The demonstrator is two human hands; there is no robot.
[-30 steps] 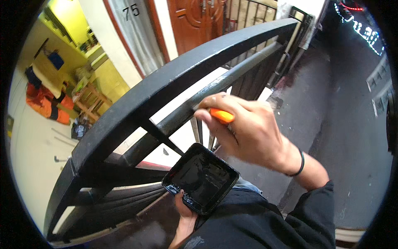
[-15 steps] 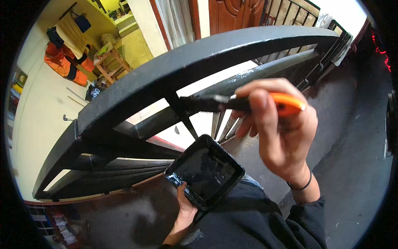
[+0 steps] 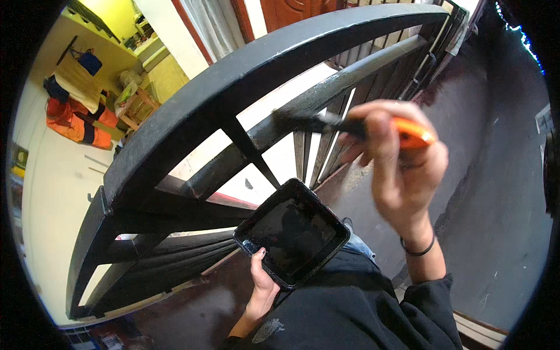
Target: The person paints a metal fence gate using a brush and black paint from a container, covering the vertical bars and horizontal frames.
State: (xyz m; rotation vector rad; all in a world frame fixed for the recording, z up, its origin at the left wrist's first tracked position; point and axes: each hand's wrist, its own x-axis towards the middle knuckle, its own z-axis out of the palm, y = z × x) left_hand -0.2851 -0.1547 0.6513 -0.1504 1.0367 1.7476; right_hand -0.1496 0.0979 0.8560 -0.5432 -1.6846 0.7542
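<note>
In my right hand [image 3: 402, 157] is a paintbrush [image 3: 344, 125] with an orange and black handle, gripped between thumb and fingers. Its dark bristles meet the inner curved rail of a black metal gate [image 3: 198, 87]; motion blurs hand and brush. Glossy wet-looking paint shows on that rail to the right of the bristles. Below, my left hand [image 3: 262, 283] holds a square black paint tray [image 3: 326, 256] by its near left edge, thumb over the rim. Dark paint lies in the tray, and its surface reflects light.
Beyond the gate are a wooden door [image 3: 286, 14], a pale curtain [image 3: 213, 26] and a yellow-lit room. Orange and dark clothing [image 3: 81, 122] hangs on the left wall near a wooden stool [image 3: 139, 108]. Dark floor [image 3: 496, 192] stretches to the right.
The brush has shifted from the spoke junction rightward along the inner rail. The tray is tilted a little differently in my left hand. The whole view has turned slightly.
</note>
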